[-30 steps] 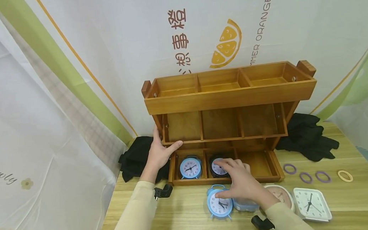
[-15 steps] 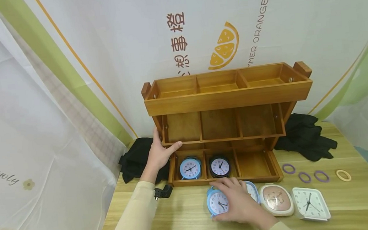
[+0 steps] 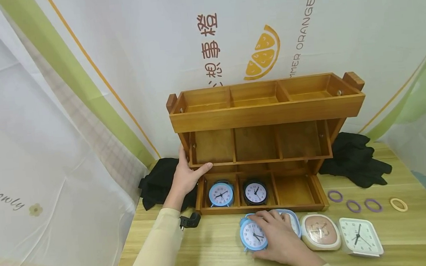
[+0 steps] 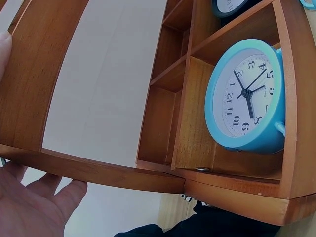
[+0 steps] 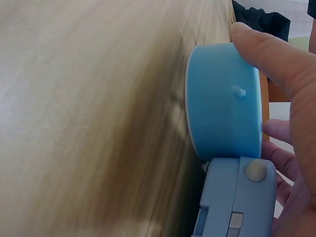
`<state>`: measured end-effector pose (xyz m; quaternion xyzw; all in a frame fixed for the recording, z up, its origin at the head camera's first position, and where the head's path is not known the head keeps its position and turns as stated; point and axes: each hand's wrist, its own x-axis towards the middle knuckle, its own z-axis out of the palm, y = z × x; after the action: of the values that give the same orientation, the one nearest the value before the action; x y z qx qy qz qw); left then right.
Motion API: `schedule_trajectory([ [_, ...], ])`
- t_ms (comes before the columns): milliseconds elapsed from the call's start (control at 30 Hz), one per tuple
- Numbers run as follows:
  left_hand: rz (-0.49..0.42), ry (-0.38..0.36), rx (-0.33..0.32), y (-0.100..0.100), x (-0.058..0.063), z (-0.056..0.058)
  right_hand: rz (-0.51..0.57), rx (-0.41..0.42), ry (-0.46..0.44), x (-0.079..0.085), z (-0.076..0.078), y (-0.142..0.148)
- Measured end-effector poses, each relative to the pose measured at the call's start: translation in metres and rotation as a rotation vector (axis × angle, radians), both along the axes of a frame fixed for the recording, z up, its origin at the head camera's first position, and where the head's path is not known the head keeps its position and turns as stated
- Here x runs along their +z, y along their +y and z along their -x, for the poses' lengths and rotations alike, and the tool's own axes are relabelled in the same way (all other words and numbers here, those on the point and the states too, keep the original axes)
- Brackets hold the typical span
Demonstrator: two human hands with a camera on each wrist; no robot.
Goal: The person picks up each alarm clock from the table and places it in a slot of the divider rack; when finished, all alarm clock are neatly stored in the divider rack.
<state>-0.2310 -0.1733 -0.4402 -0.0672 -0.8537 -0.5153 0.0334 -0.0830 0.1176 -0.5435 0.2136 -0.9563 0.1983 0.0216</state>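
In the head view my left hand (image 3: 184, 178) holds the left side of a tiered wooden storage box (image 3: 267, 114), its thumb over the middle tray's edge. The left wrist view has its fingers behind a wooden side bar (image 4: 94, 170). My right hand (image 3: 280, 239) grips a round light-blue alarm clock (image 3: 252, 234) on the table in front of the box; in the right wrist view the thumb lies on that clock's (image 5: 222, 98) rim. Inside the bottom tray, another light-blue alarm clock (image 3: 221, 194) occupies the left compartment and a black alarm clock (image 3: 255, 193) the middle one.
Right of the held clock stand a blue-framed clock (image 3: 295, 222), partly covered by my hand, a cream clock (image 3: 321, 231) and a white square clock (image 3: 360, 237). Several purple and yellow rings (image 3: 373, 205) lie behind. Black cloth (image 3: 356, 160) bunches at both box sides.
My right hand has come down and back from the black clock in the middle compartment to the light-blue clock on the table, and now grips it. The left hand keeps its place.
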Motion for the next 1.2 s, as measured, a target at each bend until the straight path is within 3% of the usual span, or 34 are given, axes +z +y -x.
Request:
schedule_trajectory([
  [767, -0.014, 0.032, -0.018, 0.000, -0.002, 0.001, 0.041, 0.007, -0.002, 0.001, -0.001, -0.001],
  [1200, -0.007, 0.020, -0.013, 0.000, -0.001, 0.001, 0.139, 0.007, -0.052, 0.014, -0.001, 0.001],
])
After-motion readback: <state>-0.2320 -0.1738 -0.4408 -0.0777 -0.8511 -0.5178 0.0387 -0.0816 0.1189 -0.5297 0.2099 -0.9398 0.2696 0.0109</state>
